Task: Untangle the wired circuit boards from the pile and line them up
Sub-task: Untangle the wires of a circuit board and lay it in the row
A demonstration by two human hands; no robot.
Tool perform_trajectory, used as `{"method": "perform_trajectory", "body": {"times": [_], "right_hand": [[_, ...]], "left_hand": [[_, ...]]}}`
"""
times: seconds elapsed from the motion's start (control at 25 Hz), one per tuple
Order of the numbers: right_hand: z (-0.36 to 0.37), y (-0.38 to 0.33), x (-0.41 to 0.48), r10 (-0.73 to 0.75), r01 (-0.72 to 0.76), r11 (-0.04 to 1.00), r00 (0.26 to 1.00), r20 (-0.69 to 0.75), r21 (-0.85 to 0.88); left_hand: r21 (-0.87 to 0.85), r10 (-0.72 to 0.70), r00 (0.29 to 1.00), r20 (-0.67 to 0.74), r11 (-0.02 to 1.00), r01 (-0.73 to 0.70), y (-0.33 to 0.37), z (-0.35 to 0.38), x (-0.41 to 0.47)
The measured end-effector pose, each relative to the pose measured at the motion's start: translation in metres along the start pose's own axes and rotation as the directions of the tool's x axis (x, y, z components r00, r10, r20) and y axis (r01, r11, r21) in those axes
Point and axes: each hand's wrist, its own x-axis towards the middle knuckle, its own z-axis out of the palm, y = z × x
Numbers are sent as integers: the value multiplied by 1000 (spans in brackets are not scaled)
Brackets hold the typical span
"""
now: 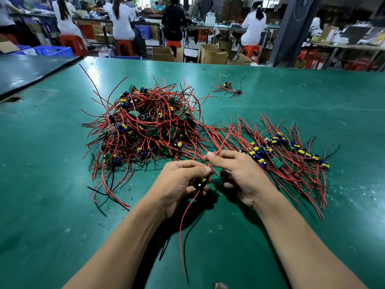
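Note:
A tangled pile (145, 124) of small green circuit boards with red and black wires lies on the green table (52, 184), left of centre. To the right, a row of boards (291, 151) lies side by side with wires fanned out. My left hand (179, 184) grips one circuit board (201, 181) with yellow and black parts; a red wire and a black wire hang from it toward me. My right hand (239, 172) pinches that board's red wires (220, 146) between thumb and forefinger, just above the left hand.
A small separate clump of wired boards (228, 88) lies far back on the table. A dark table (31, 69) adjoins at the far left. Beyond the far edge are cardboard boxes (212, 54), red stools and seated people at benches.

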Motion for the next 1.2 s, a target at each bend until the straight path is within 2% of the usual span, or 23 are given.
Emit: {"method": "perform_trajectory", "body": {"times": [0.2,0.32,0.48,0.6,0.72,0.88,1.0,1.08,1.2], "right_hand": [[-2,0,5,-132,132,991,962,-240,-15],[-4,4,10,-175,182,983,939,-297,-5],[-3,6,8,-158,171,983,969,-188,59],[-5,3,-1,-77,76,993,997,-5,-88],[-2,3,-5,-15,22,984,999,37,-179],[-2,6,0,-134,116,979,985,-104,-166],[-7,8,6,-286,212,931,929,-235,-297],[-11,7,10,-317,211,923,889,-329,-321],[-13,3,13,-182,178,983,892,-413,-50]], "left_hand": [[45,-17,998,56,999,15,-1,1,-1],[80,-18,998,64,997,13,-2,4,-1],[98,2,1000,14,995,-3,-4,5,-1],[69,19,1000,-22,997,-17,-4,6,0],[102,64,997,-46,993,-59,-5,5,1],[171,97,995,-9,981,-94,-6,6,0],[188,96,995,38,977,-101,-5,4,-1],[217,91,991,95,970,-110,-4,3,-3],[244,68,985,159,964,-106,-3,3,-5]]}}
